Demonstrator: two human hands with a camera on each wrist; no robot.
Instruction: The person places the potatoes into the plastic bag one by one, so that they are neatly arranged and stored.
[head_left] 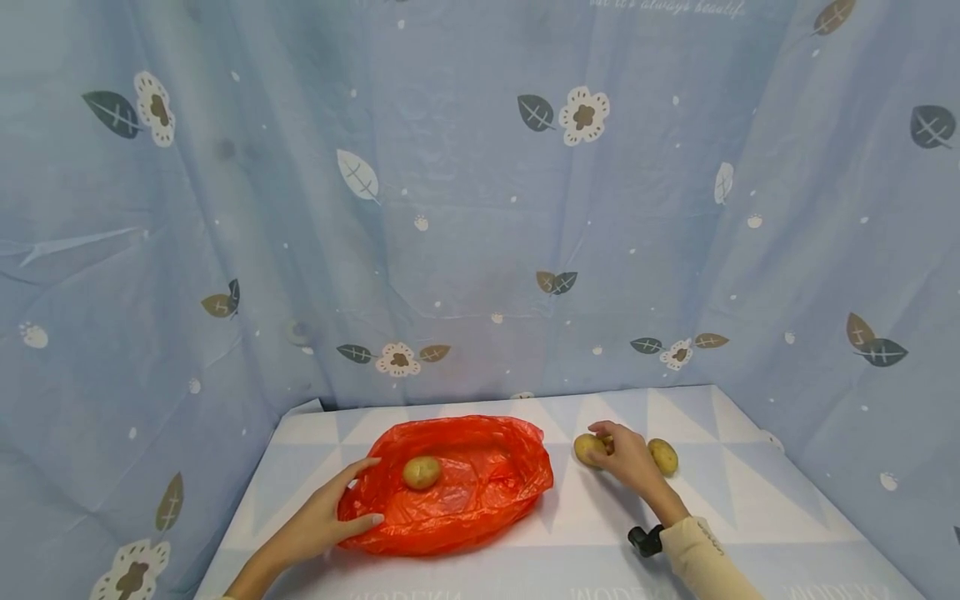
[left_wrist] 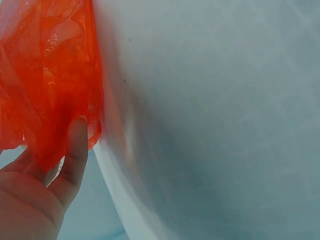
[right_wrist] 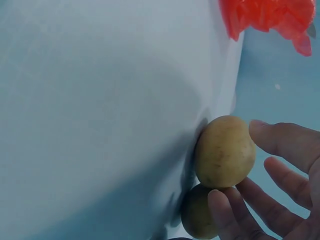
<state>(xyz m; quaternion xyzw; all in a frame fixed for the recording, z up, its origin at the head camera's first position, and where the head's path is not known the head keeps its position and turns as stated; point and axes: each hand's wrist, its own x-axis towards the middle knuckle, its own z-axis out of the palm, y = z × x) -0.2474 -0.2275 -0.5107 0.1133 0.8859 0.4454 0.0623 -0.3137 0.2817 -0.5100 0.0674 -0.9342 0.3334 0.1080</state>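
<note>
A red plastic bag [head_left: 442, 533] lies on the table with its wide mouth up and one potato [head_left: 422, 472] inside. My left hand [head_left: 326, 512] holds the bag's left end, thumb at the near side and fingers at the far side; the left wrist view shows the thumb [left_wrist: 76, 145] against the plastic. To the right of the bag, my right hand [head_left: 622, 454] is at another potato [head_left: 588, 450], its thumb and fingers spread around it. In the right wrist view the thumb tip is right at this potato [right_wrist: 225, 152], and a second potato [right_wrist: 199, 212] sits close by, partly behind the fingers.
Another potato [head_left: 663, 457] lies just right of my right wrist. A small black object [head_left: 645, 542] is at the right sleeve cuff. The table [head_left: 570, 575] has a pale triangle-patterned cover; a blue flowered curtain [head_left: 465, 208] hangs behind it and along both sides.
</note>
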